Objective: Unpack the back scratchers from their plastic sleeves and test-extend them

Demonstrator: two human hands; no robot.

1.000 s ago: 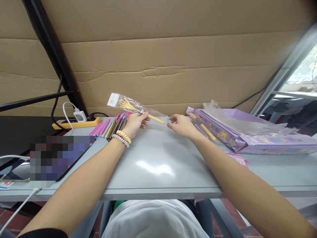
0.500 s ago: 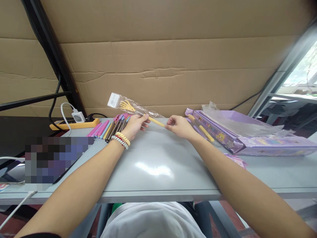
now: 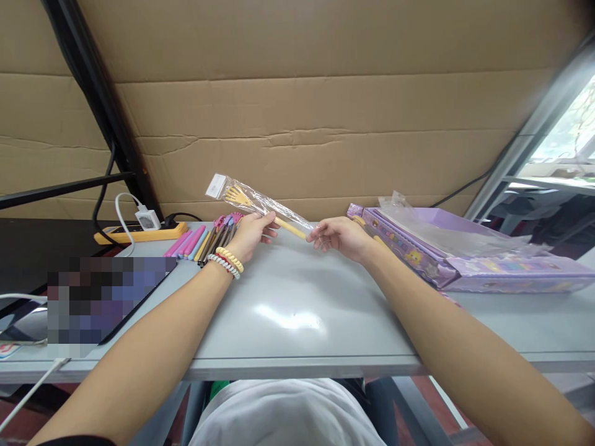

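Observation:
A yellow back scratcher [image 3: 238, 196] with a hand-shaped head lies slantwise inside a clear plastic sleeve [image 3: 269, 203] that has a white label at its upper left end. My left hand [image 3: 253, 232] is closed around the middle of it. Held at the lower right end of the sleeve, by the handle's tip, is my right hand [image 3: 338, 236], its fingers curled on the plastic. Beside my left wrist lies a bunch of back scratchers [image 3: 204, 241] in pink, blue, yellow and brown. More yellow handles [image 3: 381, 240] show partly behind my right forearm.
An open purple box [image 3: 515, 272] with clear plastic bags [image 3: 465, 232] on it stands on the right of the grey table [image 3: 288, 291]. At the left are a yellow power strip [image 3: 171, 233] with a white charger [image 3: 147, 218] and a blurred-out dark flat device [image 3: 139, 291]. Cardboard [image 3: 325, 111] walls off the back.
My right hand's fingers have spread from a pinch at the handle tip to a looser grip on the sleeve's end. The sleeve now reaches along the handle to that end. My left hand barely moved.

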